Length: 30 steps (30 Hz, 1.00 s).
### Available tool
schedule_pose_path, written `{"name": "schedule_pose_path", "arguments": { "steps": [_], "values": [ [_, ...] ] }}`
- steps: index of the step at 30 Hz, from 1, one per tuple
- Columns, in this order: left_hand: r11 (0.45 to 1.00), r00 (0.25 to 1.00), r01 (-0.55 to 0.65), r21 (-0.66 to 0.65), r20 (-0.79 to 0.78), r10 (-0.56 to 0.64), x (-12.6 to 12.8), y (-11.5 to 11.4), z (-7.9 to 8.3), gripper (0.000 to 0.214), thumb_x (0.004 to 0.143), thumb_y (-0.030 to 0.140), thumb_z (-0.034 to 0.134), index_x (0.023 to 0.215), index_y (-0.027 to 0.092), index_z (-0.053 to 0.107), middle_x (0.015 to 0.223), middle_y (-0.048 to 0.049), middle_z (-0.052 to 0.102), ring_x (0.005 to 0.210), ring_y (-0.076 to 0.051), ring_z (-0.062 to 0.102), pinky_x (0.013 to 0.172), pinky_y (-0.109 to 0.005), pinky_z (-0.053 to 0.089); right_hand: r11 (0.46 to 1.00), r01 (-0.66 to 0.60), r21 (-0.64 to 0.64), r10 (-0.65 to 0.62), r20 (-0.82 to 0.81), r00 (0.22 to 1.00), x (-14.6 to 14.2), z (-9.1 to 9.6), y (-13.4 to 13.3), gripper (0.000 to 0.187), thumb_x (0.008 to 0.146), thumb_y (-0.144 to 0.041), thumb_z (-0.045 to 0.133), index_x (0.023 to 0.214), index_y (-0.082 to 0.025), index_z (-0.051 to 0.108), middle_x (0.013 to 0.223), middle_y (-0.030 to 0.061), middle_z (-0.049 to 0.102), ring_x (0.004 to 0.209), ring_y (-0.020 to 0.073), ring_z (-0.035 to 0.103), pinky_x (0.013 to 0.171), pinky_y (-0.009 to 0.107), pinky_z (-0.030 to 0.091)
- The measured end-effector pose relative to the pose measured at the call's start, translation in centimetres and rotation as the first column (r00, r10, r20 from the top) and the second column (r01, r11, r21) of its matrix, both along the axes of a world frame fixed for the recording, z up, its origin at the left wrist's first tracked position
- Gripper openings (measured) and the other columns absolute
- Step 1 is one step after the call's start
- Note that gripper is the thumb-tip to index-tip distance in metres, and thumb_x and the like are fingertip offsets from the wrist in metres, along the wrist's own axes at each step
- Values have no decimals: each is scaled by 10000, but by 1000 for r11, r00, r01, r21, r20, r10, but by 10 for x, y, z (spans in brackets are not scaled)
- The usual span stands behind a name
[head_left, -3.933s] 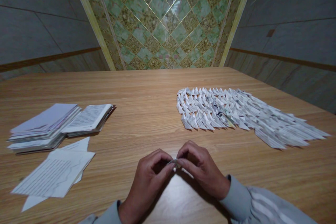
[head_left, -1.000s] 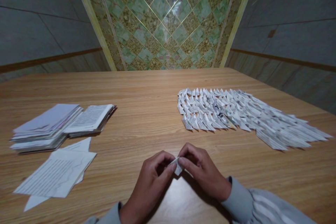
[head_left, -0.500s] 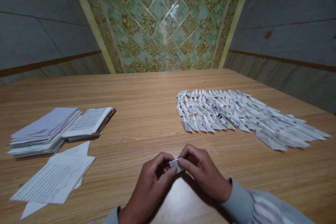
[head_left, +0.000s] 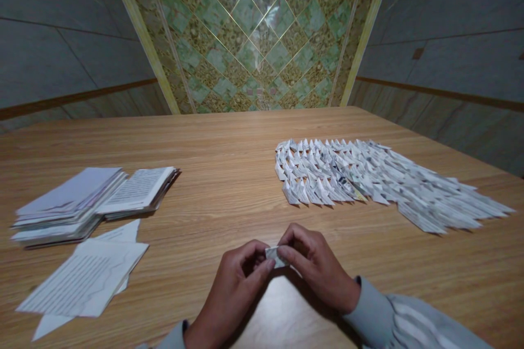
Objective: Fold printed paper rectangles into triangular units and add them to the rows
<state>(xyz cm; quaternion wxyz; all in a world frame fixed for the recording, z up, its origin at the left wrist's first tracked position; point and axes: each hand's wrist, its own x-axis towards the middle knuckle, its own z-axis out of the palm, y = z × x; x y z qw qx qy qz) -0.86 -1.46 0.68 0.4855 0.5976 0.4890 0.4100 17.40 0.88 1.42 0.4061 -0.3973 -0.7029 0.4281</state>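
Remotely, I watch the left hand [head_left: 239, 283] and right hand [head_left: 315, 267] narrowly pinching a folded paper [head_left: 273, 254] at six o'clock; pointed paper pieces [head_left: 380, 174] crowd three o'clock; loose sheets [head_left: 82, 278] lie at eight.

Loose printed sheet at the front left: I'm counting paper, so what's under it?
Beneath the top sheet, white paper shows past its far and near ends; the rest is covered, so the sheet count is hidden.
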Motion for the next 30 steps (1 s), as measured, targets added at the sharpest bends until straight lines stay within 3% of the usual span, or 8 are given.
{"name": "schedule_pose_path", "arguments": {
  "steps": [2,7,10,14,19,25,30],
  "values": [
    [1000,1000,-7,-16,16,7,-1,1,-1,163,837,314,668,876,161,706,807,-48,706,765,-198,624,693,-267,468,1000,5,-20,-5,-28,1000,0,0,0,210,907,-314,608,749,-176,593,696,-8,592,663,136,539,610,247,385],
    [1000,1000,0,6,-16,0,-2,0,1,198,855,327,645,773,156,704,746,-50,699,724,-198,613,662,-265,460,994,-35,-106,27,-76,997,0,1,1,210,897,-351,623,786,-173,609,696,-12,590,647,131,522,586,239,387],
    [999,1000,-5,47,-20,6,-1,-1,3,198,875,322,626,787,161,701,750,-44,691,722,-191,607,665,-261,456,997,-20,-81,17,-33,999,0,2,0,206,890,-345,623,782,-170,607,702,-6,594,651,134,523,592,244,386],
    [1000,999,-14,0,51,14,0,-1,2,155,849,312,656,865,168,711,800,-44,701,748,-195,615,676,-266,468,997,-4,-83,-2,-75,997,0,1,1,258,900,-387,609,760,-172,584,680,-12,573,640,133,512,585,246,385],
    [999,997,-39,-35,63,41,-1,0,1,178,811,314,679,748,149,706,722,-46,698,699,-188,603,652,-267,465,991,-46,-128,28,-137,990,-1,-1,2,241,898,-392,616,817,-166,603,722,-5,594,676,136,529,616,249,405],
    [1000,1000,-24,10,9,24,2,-1,3,190,839,308,664,734,153,696,719,-45,698,694,-185,607,652,-268,464,998,-7,-56,6,-17,1000,-1,1,0,194,884,-321,630,761,-170,622,721,4,609,686,142,543,626,255,398],
    [999,989,-21,-48,146,28,1,1,1,172,850,323,672,873,160,718,822,-56,727,788,-209,653,720,-299,502,992,-21,-124,2,-152,988,-1,-2,1,251,908,-395,614,789,-174,595,725,-1,605,684,142,542,634,260,420]
  ]
}}
